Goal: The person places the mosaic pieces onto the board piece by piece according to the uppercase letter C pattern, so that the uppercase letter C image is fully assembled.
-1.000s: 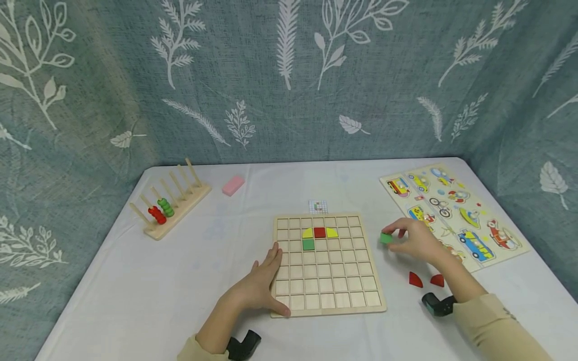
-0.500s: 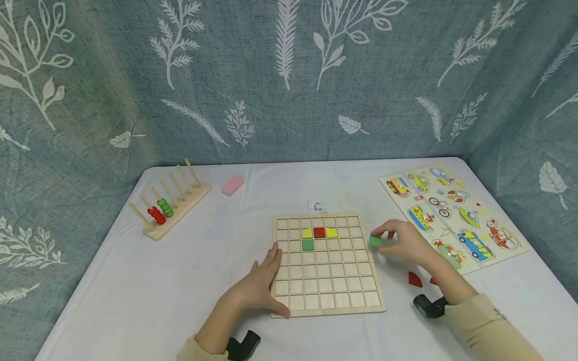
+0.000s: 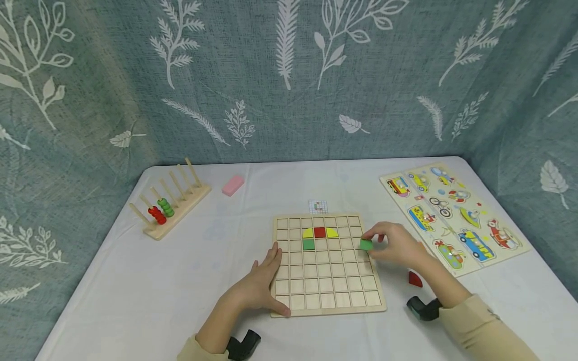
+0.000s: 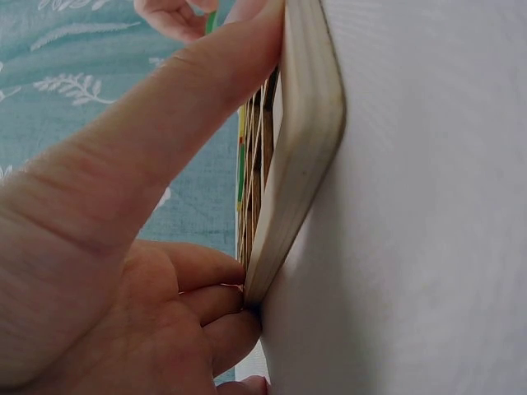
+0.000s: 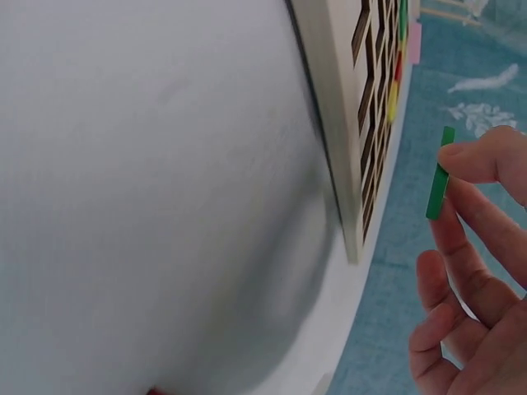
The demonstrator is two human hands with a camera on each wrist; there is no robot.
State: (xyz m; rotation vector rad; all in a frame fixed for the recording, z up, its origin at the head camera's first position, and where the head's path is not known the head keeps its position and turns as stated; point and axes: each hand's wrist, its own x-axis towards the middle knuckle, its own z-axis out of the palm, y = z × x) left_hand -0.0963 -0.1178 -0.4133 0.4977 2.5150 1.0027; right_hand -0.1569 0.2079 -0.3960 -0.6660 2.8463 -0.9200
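My right hand [image 3: 394,244] pinches a green square tile [image 3: 366,244] between thumb and fingers, over the right edge of a wooden grid board [image 3: 328,313]. In the right wrist view the tile [image 5: 440,174] appears edge-on, raised above the board. My left hand [image 3: 256,287] rests against the board's left side, thumb on the near left corner and fingers along the edge. On the board, a red square [image 3: 319,232] sits between two yellow curved pieces, the left one [image 3: 307,233] and the right one [image 3: 331,232]. Another green square [image 3: 308,244] lies below the left yellow piece.
A red quarter-round piece [image 3: 415,279] lies near my right forearm. A small printed grid card [image 3: 318,206] is behind the board. Farther out are a picture puzzle board [image 3: 456,215], a pink block [image 3: 233,185] and a wooden peg rack [image 3: 178,213] with red and green beads.
My right hand has carried the green tile leftward, from beside the board to over its right edge. One red quarter-round piece has become hidden behind the forearm. The left hand stays put.
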